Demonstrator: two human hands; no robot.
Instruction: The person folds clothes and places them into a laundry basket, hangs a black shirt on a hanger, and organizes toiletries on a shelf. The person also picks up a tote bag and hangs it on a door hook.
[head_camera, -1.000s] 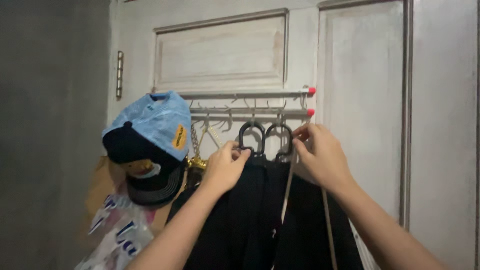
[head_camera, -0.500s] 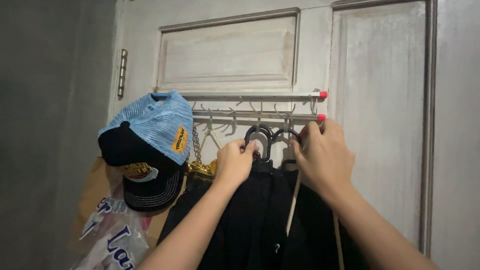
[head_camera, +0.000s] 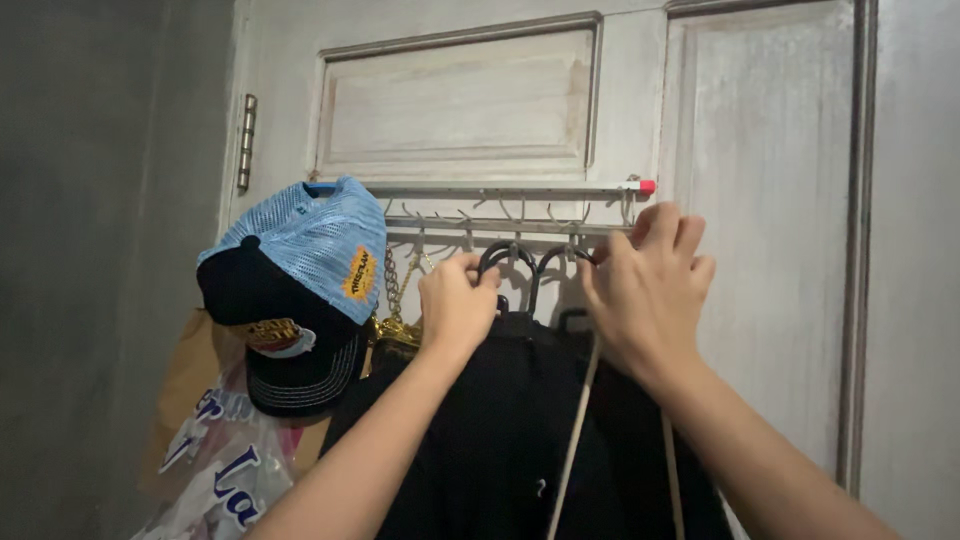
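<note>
Left hand (head_camera: 458, 300) pinches black plastic hanger hooks (head_camera: 520, 262) w/ dark garments (head_camera: 500, 420) on metal door rack (head_camera: 500, 225); right hand (head_camera: 645, 290) fingers curled there (grip unclear). Hangers not yet off.

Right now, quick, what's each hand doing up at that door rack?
Left hand: closed on the black hanger hook, above the black garment.
Right hand: fingers curled at the rack's lower bar; its grip cannot be told.
</note>
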